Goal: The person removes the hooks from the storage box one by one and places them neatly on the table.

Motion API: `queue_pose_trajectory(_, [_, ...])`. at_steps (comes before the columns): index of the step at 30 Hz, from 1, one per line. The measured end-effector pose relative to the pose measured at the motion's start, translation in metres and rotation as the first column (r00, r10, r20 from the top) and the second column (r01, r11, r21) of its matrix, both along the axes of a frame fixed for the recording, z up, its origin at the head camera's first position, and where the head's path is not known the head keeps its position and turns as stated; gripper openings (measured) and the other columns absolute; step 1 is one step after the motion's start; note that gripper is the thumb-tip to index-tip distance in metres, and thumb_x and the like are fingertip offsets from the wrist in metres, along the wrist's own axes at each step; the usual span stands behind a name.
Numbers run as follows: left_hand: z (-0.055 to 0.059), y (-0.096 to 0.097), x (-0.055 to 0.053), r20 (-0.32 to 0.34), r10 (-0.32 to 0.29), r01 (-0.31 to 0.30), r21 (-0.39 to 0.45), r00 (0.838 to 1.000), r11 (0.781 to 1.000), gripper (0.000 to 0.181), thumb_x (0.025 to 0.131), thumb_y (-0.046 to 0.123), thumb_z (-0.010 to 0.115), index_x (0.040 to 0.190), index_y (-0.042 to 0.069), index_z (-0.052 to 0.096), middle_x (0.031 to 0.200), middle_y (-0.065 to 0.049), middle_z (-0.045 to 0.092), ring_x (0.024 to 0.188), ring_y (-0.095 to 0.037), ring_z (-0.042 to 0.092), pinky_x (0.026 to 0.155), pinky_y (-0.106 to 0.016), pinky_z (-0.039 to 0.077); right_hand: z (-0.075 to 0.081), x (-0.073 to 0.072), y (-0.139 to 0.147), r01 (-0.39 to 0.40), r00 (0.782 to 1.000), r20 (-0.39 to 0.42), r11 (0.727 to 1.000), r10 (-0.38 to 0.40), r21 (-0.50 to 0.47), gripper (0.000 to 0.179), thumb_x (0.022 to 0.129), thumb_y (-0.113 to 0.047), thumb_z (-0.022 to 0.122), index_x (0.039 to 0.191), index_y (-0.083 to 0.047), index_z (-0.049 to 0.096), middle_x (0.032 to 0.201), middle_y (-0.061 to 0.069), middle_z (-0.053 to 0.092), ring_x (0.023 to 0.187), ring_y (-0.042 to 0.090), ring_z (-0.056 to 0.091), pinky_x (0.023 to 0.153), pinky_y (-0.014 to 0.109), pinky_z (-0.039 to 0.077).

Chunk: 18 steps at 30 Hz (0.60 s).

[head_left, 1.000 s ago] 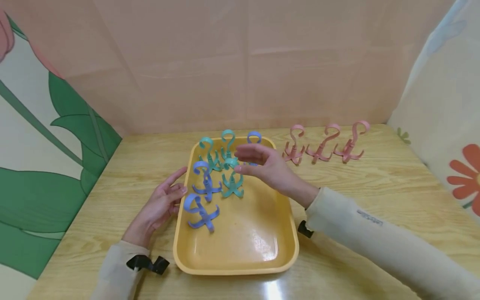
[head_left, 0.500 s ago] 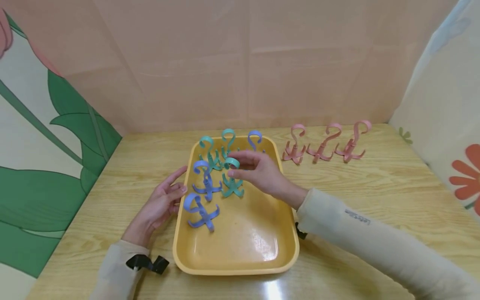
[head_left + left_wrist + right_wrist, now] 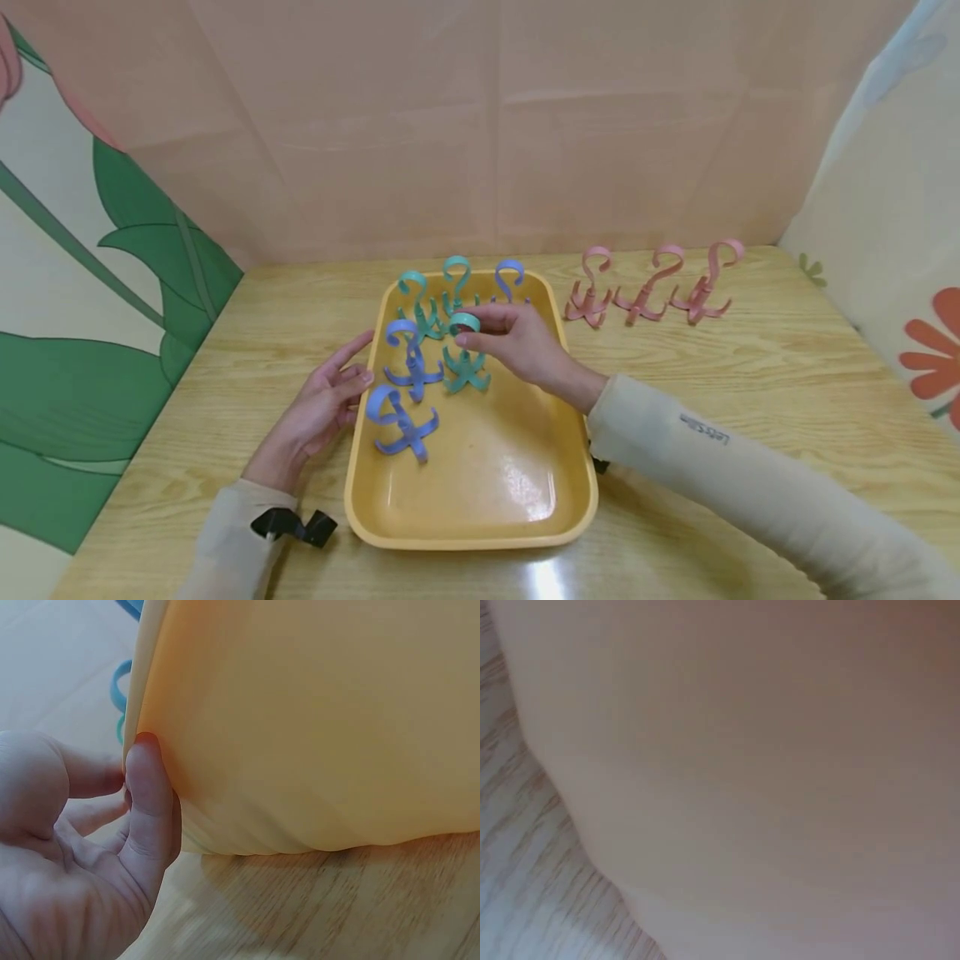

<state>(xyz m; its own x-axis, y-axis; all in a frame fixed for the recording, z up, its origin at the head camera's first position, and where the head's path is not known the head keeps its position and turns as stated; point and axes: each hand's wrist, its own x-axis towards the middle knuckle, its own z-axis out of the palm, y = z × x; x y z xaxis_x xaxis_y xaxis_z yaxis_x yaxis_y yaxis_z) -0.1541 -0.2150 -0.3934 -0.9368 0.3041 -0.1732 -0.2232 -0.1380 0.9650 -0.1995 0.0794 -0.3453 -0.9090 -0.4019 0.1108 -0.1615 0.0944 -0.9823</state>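
Observation:
In the head view a yellow plastic tray [image 3: 480, 533] holds blue and green multi-prong hanging hooks. My left hand [image 3: 324, 408] is at its left side; in the left wrist view the thumb overlaps the rim and fingers press the outer wall, pinching the tray edge [image 3: 300, 735]. My right hand [image 3: 525, 346] reaches over the tray from the right. Its thumb and fingers pinch the curled top of the front green hook [image 3: 467, 373], whose prongs spread out below. The right wrist view is filled by a blurred pale sleeve [image 3: 742, 787].
Two more green hooks [image 3: 427, 321] and a blue hook [image 3: 510, 271] stand at the tray's far end. Blue hooks, one [image 3: 414, 371] behind another [image 3: 407, 433], line its left side. Three pink hooks [image 3: 641, 304] stand on the wooden table [image 3: 712, 375], right of the tray.
My right hand has moved slightly left and down, and its thumb and fingers have closed on the curled top of the front green hook. The left hand stays at the tray.

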Motion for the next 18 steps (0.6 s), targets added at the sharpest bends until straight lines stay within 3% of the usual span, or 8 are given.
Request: queue_pose_trajectory(18, [0.0004, 0.0001, -0.0002, -0.011, -0.007, 0.007, 0.001, 1.000, 1.000, 0.065, 0.105, 0.006, 0.049, 0.162, 0.018, 0.020, 0.098, -0.004, 0.059, 0.077, -0.014, 0.066, 0.063, -0.030, 0.060, -0.0031, -0.0010, 0.0028, 0.033, 0.998, -0.054, 0.999, -0.034, -0.027, 0.021, 0.090, -0.003, 0.075, 0.109, 0.004, 0.075, 0.102, 0.011, 0.074, 0.095, 0.018, 0.072, 0.082, 0.031, 0.059])
